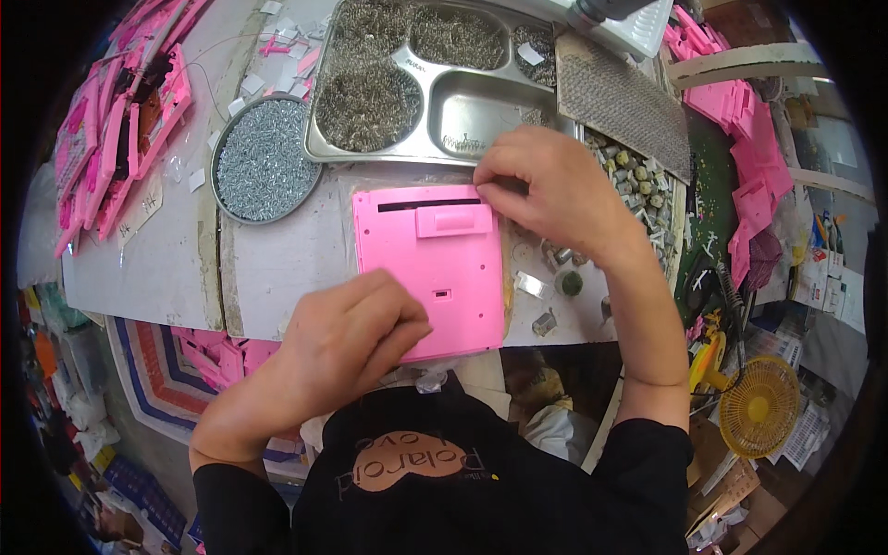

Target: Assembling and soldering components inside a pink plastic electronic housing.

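Note:
A pink plastic case (407,268) lies flat at the table's front edge, with a long dark slot near its far side, a raised block and several small screw holes. My left hand (347,333) is curled over its near left part, fingers pinched together; anything between them is hidden. My right hand (555,185) is at the far right corner, thumb and index finger closed near the slot's end. What they hold, if anything, is too small to make out. Beyond it sits a metal compartment tray (427,111) of small springs.
A round dish (268,159) of silver screws stands left of the tray. Small metal cylinders (638,180) are heaped at the right beside a textured board (629,97). Pink parts (129,129) pile up far left. A yellow fan (758,407) stands at the lower right.

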The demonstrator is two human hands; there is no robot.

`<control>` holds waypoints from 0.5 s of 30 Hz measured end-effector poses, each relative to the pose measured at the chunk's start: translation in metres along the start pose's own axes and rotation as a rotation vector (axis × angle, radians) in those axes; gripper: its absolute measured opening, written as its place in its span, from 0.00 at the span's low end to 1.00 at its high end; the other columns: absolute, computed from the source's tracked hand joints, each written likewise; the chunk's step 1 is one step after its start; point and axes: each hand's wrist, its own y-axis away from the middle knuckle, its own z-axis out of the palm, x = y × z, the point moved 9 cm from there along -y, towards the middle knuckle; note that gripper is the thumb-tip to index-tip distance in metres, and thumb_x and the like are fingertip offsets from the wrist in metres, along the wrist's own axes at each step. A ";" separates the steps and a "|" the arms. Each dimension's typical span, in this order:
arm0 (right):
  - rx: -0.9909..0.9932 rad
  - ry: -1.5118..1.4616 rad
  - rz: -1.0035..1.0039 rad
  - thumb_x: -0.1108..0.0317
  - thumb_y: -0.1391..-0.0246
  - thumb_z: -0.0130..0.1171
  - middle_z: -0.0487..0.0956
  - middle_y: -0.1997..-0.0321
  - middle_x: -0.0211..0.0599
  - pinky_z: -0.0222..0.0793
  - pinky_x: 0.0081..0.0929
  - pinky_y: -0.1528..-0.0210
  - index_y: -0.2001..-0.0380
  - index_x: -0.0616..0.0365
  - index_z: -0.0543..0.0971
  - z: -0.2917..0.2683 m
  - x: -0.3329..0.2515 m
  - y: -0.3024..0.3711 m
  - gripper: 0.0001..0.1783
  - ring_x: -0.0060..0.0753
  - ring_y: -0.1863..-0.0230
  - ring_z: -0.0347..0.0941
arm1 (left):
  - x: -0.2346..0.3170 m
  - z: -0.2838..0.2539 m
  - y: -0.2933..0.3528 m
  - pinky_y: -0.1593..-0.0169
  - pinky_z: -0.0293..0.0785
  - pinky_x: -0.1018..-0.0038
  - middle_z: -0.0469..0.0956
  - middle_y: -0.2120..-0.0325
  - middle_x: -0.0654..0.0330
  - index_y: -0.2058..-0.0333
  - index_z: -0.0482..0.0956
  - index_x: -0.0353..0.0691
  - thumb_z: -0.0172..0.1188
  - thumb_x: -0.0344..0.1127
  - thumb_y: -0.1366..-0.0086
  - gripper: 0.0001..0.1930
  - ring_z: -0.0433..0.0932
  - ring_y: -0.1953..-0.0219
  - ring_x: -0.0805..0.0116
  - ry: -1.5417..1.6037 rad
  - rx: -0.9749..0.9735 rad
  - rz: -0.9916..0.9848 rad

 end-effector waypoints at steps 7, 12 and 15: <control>0.143 -0.024 0.025 0.68 0.48 0.70 0.82 0.68 0.37 0.74 0.32 0.62 0.62 0.60 0.85 -0.039 -0.007 0.020 0.10 0.36 0.68 0.79 | 0.015 0.026 -0.025 0.66 0.78 0.64 0.78 0.70 0.53 0.65 0.79 0.35 0.66 0.21 0.41 0.06 0.80 0.70 0.52 -0.002 0.064 0.158; 0.245 -0.178 0.112 0.71 0.50 0.69 0.81 0.72 0.37 0.72 0.32 0.65 0.65 0.59 0.85 -0.030 -0.012 0.078 0.08 0.37 0.70 0.77 | 0.020 0.058 -0.023 0.68 0.75 0.66 0.77 0.70 0.58 0.65 0.82 0.38 0.68 0.27 0.45 0.08 0.79 0.70 0.59 -0.215 -0.009 0.331; 0.269 -0.231 0.171 0.72 0.51 0.70 0.80 0.73 0.36 0.71 0.33 0.67 0.67 0.58 0.84 -0.024 -0.011 0.103 0.06 0.38 0.71 0.75 | 0.023 0.066 -0.021 0.71 0.70 0.68 0.76 0.71 0.61 0.65 0.83 0.39 0.68 0.30 0.49 0.11 0.77 0.72 0.64 -0.373 -0.025 0.428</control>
